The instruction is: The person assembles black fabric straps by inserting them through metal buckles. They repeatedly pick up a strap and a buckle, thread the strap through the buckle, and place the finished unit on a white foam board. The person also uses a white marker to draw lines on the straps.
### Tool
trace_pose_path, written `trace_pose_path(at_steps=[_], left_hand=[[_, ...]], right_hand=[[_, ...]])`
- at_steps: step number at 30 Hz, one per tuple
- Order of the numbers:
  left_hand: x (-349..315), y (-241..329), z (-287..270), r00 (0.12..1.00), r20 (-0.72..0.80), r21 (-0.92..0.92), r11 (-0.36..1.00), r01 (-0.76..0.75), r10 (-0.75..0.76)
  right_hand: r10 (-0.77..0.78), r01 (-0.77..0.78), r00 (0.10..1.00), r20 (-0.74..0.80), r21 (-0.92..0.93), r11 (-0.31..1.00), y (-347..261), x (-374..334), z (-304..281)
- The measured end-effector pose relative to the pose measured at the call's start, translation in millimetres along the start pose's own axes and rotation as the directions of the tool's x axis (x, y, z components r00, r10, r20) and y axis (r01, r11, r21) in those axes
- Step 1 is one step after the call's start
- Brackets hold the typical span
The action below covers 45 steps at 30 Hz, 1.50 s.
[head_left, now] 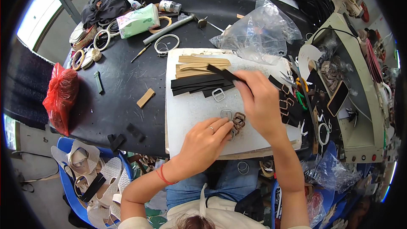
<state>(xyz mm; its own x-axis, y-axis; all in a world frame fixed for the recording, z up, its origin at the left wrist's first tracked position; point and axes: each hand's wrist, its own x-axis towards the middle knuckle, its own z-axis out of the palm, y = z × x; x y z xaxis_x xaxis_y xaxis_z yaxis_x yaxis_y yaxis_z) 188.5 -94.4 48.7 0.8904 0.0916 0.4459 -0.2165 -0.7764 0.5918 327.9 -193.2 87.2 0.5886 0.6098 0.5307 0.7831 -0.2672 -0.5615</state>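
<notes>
Between the thumb and fingers of my right hand (pixel 259 99) is one end of a black strap (pixel 221 72). Its other end reaches left over a stack of tan straps (pixel 201 67) and a row of black straps (pixel 195 85) on the white board (pixel 190 114). My left hand (pixel 207 141) rests lower on the board, fingers together and closed, their tips at a small cluster of metal buckles. Silver buckles (pixel 226 113) and brown buckles (pixel 239 119) lie around those fingertips, partly covered by them. A single silver buckle (pixel 218 94) sits below the black straps.
Right of the board are more brown buckles (pixel 284 107), scissors (pixel 288 77) and a phone (pixel 338 98). A clear plastic bag (pixel 260 29) overlaps its far edge. On the black table sit a red bag (pixel 62 97) and tape rolls. A blue basket (pixel 65 145) holds white shoe parts.
</notes>
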Motion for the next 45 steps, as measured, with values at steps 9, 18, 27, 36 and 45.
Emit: trace_pose_path(at_steps=[9,18,27,36,45], left_hand=[[12.3,-10.7,-7.9,0.932,0.197,-0.221,0.912,0.346,-0.306],[-10.8,-15.8,-17.0,0.773,0.129,-0.887,0.276,0.370,-0.621],[-10.2,2.4,-13.6,0.726,0.229,-0.937,0.055,0.345,-0.648],[-14.8,7.0,-1.3,0.785,0.058,-0.799,0.443,0.407,-0.616],[-10.4,1.6,-36.0,0.788,0.370,-0.726,0.377,0.575,-0.492]], right_hand=[[0.053,-0.068,0.992,-0.112,-0.129,0.989,21.9,-53.6,15.1],[0.342,-0.330,0.940,-0.001,0.259,0.908,-48.3,-79.8,1.2],[0.255,-0.223,0.955,-0.151,0.201,0.954,-53.3,-82.0,12.5],[0.033,-0.034,0.999,-0.040,-0.019,0.999,-49.9,-76.7,17.7],[0.223,-0.319,0.933,0.282,0.364,0.875,-34.8,-62.7,-13.6]])
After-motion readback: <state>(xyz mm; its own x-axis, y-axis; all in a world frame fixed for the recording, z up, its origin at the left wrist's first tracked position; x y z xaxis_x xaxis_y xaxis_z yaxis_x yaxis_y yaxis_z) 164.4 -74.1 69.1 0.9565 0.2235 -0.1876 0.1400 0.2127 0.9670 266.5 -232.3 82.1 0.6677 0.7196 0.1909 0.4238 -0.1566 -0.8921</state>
